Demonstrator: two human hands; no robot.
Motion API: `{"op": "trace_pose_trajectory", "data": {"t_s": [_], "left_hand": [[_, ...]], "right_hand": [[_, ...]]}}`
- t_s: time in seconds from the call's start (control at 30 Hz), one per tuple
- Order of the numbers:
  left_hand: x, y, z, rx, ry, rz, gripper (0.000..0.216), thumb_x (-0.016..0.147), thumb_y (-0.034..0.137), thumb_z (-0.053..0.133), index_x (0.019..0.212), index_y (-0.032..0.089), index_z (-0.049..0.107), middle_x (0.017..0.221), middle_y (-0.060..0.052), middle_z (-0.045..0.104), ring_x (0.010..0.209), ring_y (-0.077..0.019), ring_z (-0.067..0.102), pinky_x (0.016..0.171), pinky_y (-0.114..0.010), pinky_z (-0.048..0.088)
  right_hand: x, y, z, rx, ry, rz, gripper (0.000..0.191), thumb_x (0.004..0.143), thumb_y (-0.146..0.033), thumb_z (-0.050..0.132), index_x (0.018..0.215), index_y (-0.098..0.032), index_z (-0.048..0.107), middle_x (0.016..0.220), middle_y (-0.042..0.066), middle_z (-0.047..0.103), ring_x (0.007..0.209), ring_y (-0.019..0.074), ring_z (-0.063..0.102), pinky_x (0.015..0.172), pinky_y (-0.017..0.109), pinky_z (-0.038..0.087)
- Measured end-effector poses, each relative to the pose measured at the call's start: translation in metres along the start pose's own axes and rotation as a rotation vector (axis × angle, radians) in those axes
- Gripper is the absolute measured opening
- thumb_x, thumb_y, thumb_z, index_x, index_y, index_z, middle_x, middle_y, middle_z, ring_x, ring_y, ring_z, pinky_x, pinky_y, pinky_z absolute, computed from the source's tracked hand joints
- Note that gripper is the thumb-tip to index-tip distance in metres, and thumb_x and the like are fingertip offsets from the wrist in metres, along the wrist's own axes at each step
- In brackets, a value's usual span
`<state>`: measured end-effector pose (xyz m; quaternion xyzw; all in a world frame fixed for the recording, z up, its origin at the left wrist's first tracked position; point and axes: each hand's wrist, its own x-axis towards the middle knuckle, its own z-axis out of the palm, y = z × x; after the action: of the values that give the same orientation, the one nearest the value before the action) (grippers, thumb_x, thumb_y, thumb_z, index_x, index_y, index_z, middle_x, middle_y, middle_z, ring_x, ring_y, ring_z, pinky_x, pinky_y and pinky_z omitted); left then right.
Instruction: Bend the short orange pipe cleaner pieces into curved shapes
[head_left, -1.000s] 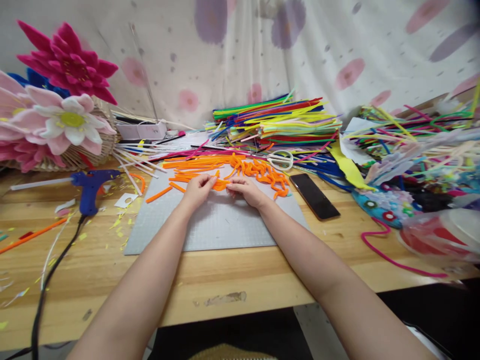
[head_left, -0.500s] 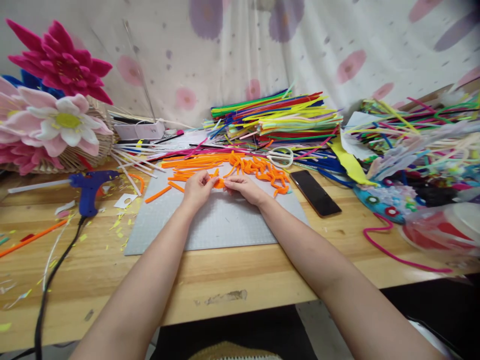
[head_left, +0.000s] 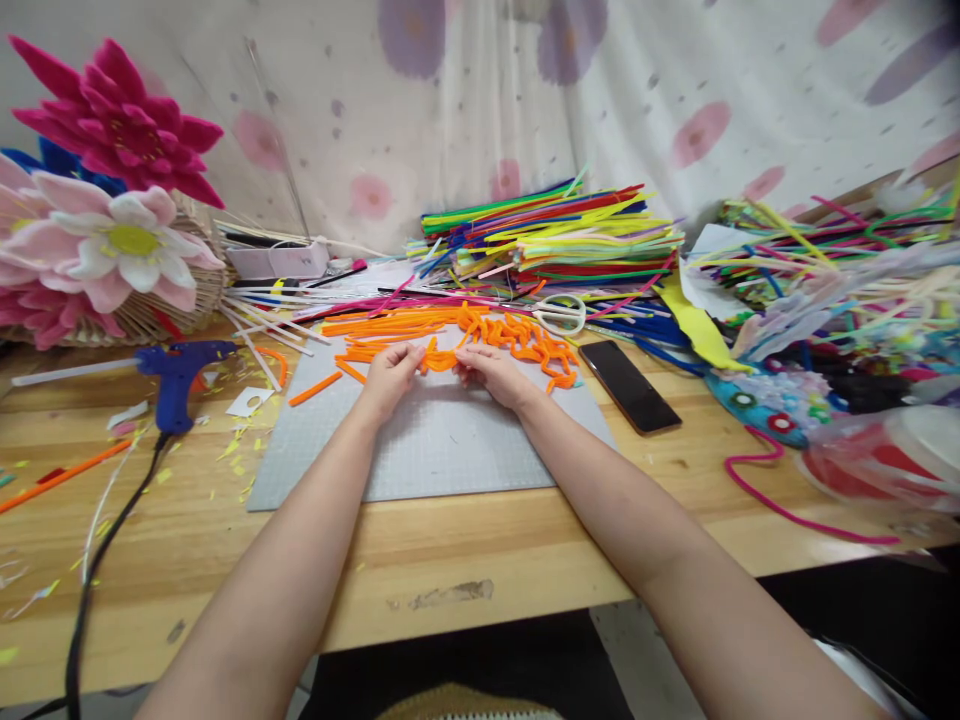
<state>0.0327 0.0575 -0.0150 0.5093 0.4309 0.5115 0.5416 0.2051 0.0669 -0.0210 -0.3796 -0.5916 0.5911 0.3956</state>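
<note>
Over the grey cutting mat (head_left: pixel 450 460), both hands pinch one orange pipe cleaner (head_left: pixel 441 361), which stretches bent between them. My left hand (head_left: pixel 394 378) is closed on its left end. On the other end, the fingers of my right hand (head_left: pixel 487 372) are closed. Behind the hands, straight orange pipe cleaners (head_left: pixel 382 322) lie side by side at the mat's far edge. Bent, wavy orange pieces (head_left: pixel 529 345) are heaped beyond my right hand. A short straight orange piece (head_left: pixel 315 388) rests left of my left hand.
A blue glue gun (head_left: pixel 176 385) with a black cord lies at left, near fuzzy flowers (head_left: pixel 135 240). White-handled scissors (head_left: pixel 561 314) and a black phone (head_left: pixel 630 386) are at right. Bundles of coloured pipe cleaners (head_left: pixel 555 235) pile up behind. A plastic tub (head_left: pixel 892 455) stands far right.
My hands have moved slightly apart, so more of the orange pipe cleaner shows between them. The other things have stayed in place.
</note>
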Motion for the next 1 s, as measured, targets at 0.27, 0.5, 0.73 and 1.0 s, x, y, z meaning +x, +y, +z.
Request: {"op": "trace_pose_trajectory", "data": {"t_s": [0.27,0.5,0.73,1.0], "left_hand": [[-0.003,-0.001,0.020,-0.181,-0.043,-0.081,0.034,0.061,0.039,0.069,0.055,0.015,0.046,0.044,0.008,0.029,0.037,-0.0014,0.019,0.035,-0.016,0.013],[-0.006,0.004,0.029,-0.390,-0.014,-0.114,0.031,0.064,0.033,0.070,0.058,0.015,0.045,0.044,0.009,0.029,0.035,-0.0003,0.017,0.033,-0.013,0.014],[-0.008,0.007,0.028,-0.498,-0.078,-0.134,0.027,0.064,0.027,0.070,0.060,0.015,0.046,0.045,0.009,0.029,0.035,0.0001,0.019,0.032,-0.012,0.016],[0.002,0.001,0.019,-0.339,0.243,-0.015,0.035,0.064,0.045,0.065,0.059,0.016,0.046,0.045,0.006,0.039,0.038,-0.0037,0.036,0.034,-0.016,0.030]], "right_hand": [[0.009,0.001,0.027,-0.272,0.520,-0.108,0.034,0.066,-0.050,0.058,0.070,-0.017,0.051,0.069,0.000,0.053,0.065,0.0114,0.047,0.063,0.025,0.039],[0.011,0.006,0.035,-0.291,0.635,-0.096,0.040,0.065,-0.050,0.059,0.085,-0.017,0.051,0.089,0.003,0.056,0.078,0.0128,0.050,0.073,0.026,0.040],[0.012,0.008,0.038,-0.163,0.455,-0.118,0.041,0.069,-0.056,0.050,0.061,-0.017,0.047,0.060,-0.003,0.046,0.059,0.0085,0.042,0.059,0.022,0.035],[0.000,-0.004,0.030,-0.025,0.188,-0.103,0.038,0.071,-0.054,0.048,0.065,-0.017,0.052,0.062,-0.001,0.050,0.056,0.0078,0.043,0.049,0.021,0.031]]}}
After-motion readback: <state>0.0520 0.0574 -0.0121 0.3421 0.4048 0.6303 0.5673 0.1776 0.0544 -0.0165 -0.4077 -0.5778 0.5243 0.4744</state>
